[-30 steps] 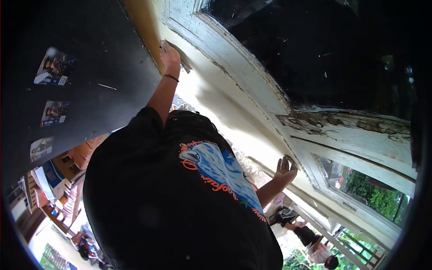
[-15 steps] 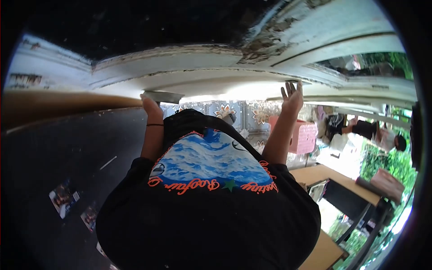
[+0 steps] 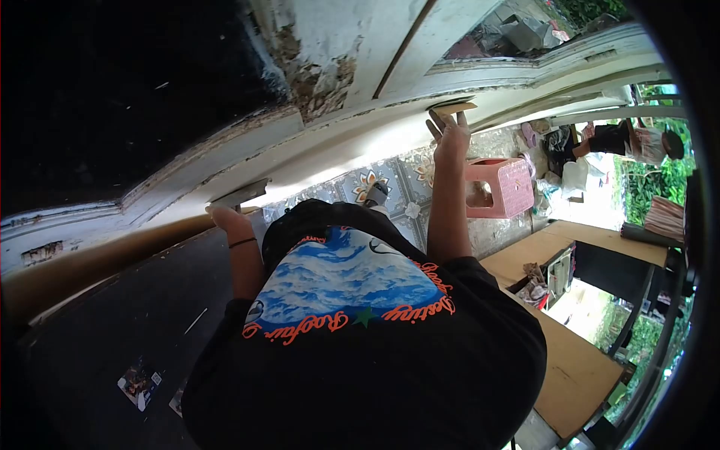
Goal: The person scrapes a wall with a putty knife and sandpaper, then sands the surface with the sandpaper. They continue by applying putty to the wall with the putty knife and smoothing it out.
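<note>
My left hand (image 3: 231,220) is closed at the end of a wide flat-bladed scraper (image 3: 240,195), its grey blade lying along the pale wall surface (image 3: 322,154). Farther up and to the right, my right hand (image 3: 452,141) reaches to the same wall. Its fingers are on a thin flat plate (image 3: 456,107), tan on the near side with a dark edge, pressed close to the surface. Above the wall strip runs a white window frame (image 3: 247,139) with crumbling, peeling patches (image 3: 319,86) around a dark pane.
A pink plastic stool (image 3: 514,187) stands on the patterned floor (image 3: 345,187) to the right. Beyond it are a wooden table (image 3: 577,375), bags and another person (image 3: 630,142). A dark surface (image 3: 165,300) with cards on it fills the left side.
The view has tilted and shifted, so the wall now slants up to the right. The tan face of the plate at my right hand has come into sight. My left hand still has the scraper.
</note>
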A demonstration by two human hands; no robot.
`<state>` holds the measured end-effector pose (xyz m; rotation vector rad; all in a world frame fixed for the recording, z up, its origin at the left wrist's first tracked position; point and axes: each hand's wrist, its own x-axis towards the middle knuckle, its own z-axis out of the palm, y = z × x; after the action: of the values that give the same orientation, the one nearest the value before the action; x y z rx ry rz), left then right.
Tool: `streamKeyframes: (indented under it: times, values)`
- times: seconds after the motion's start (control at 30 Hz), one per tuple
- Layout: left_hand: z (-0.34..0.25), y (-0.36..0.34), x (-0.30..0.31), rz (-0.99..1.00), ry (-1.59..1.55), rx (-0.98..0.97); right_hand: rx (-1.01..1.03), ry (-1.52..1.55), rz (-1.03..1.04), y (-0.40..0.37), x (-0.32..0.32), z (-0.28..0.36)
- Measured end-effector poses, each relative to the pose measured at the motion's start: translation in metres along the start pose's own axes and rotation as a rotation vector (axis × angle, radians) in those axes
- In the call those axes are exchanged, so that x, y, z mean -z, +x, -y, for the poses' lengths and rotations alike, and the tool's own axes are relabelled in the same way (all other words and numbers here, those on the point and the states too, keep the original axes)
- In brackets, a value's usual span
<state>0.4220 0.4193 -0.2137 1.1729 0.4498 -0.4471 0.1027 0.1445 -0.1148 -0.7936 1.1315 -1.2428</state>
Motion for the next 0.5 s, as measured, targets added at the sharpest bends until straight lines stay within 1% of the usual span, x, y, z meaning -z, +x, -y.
streamKeyframes:
  times: [0.17,0.23,0.33,0.37,0.43,0.47,0.5]
  values:
    - [-0.002,-0.018,-0.022,0.000,0.021,-0.203,-0.055,0.032,0.047,0.012,0.016,-0.001]
    - [-0.001,-0.026,-0.027,-0.010,0.029,-0.284,-0.118,0.007,0.113,0.012,0.022,0.002]
    - [-0.001,-0.038,-0.035,-0.028,0.036,-0.411,-0.206,0.039,0.124,0.020,0.033,-0.003]
    - [0.000,-0.042,-0.039,-0.035,0.037,-0.415,-0.251,0.076,0.132,0.024,0.036,-0.004]
    - [0.001,-0.048,-0.045,-0.036,0.040,-0.492,-0.286,0.090,0.144,0.031,0.043,-0.002]
    - [0.010,-0.034,-0.036,-0.044,0.039,-0.498,-0.315,0.105,0.150,0.033,0.046,-0.001]
    - [0.027,-0.007,-0.017,-0.070,0.309,-0.702,-0.345,0.119,0.155,0.036,0.049,0.000]
